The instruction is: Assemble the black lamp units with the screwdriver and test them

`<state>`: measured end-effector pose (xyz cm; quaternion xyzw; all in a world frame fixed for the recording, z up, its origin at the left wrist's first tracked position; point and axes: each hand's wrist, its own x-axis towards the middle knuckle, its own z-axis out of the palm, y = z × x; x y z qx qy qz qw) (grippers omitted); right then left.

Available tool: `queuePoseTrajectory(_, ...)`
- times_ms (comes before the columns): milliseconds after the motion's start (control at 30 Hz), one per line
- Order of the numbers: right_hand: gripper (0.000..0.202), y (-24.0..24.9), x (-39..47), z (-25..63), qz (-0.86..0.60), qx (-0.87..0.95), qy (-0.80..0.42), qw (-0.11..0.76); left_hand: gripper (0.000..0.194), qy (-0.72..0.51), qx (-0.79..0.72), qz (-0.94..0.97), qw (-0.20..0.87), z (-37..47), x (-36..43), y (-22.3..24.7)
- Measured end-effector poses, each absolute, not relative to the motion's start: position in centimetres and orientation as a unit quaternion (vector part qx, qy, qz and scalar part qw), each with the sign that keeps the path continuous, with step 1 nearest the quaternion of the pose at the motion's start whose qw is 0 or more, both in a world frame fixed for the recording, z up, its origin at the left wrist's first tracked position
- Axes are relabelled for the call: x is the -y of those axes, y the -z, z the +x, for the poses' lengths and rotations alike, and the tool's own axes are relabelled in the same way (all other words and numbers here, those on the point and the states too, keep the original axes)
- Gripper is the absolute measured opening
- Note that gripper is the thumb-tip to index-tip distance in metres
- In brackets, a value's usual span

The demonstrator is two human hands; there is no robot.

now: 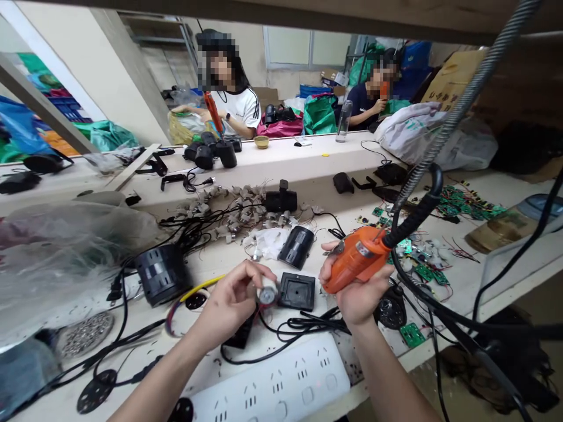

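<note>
The left hand pinches a small round silver part just above the near bench. Right beside it, the right hand grips an orange power screwdriver, its tip pointing left toward that part.

Left hand pinching, right hand gripping

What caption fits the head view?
Left hand pinches a small motor; right hand holds an orange electric screwdriver.
</note>
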<state>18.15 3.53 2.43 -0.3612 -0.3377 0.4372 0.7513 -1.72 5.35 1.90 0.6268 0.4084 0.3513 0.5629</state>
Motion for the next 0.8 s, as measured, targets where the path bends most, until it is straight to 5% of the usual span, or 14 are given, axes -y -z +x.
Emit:
queuePoseTrajectory(200, 0.08, -2.8, -3.3, 18.8, -0.37, 0.333, -0.419, 0.759, 0.016, -0.151, -0.283, 0.668, 0.672, 0.7, -7.2, -1.9)
queuePoseTrajectory(433, 0.082, -2.7, -3.0, 18.9, -0.35, 0.358, -0.427, 0.753, 0.032, -0.162, -0.408, 0.804, 0.401, 3.0, -8.7, -0.2)
queuePoseTrajectory(600, 0.083, -2.7, -3.1, 19.1, -0.356, 0.359, -0.428, 0.749, 0.032, -0.155, -0.362, 0.887, 0.242, 2.2, -8.1, -0.1)
queuePoseTrajectory(800, 0.078, -2.6, -3.3, 19.0, -0.349, 0.366, -0.42, 0.754, 0.027, -0.146, -0.355, 0.871, 0.307, 2.2, -8.5, 0.2)
